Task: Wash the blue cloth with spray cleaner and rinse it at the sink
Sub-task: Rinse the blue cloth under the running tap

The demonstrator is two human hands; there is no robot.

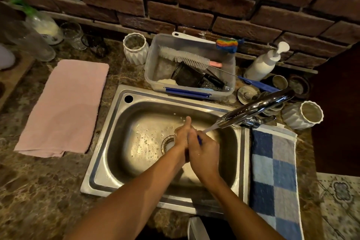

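Note:
Both my hands are pressed together low in the steel sink (106,148), right under the tap's water stream (210,128). Only a thin sliver of the blue cloth (199,140) shows between them; the rest is hidden by my palms. My left hand (182,135) has its fingers straight, pointing away from me and pressing against the right. My right hand (204,152) curls over the cloth from the right side. A clear bottle with a green top (41,22) stands at the far left by the wall.
The chrome tap (259,106) reaches in from the right. A blue checked towel (274,171) lies right of the sink, a pink towel (64,107) left. Behind the sink stand a plastic tub of brushes (155,68), white ribbed cups (135,48) and a white pump bottle (265,62).

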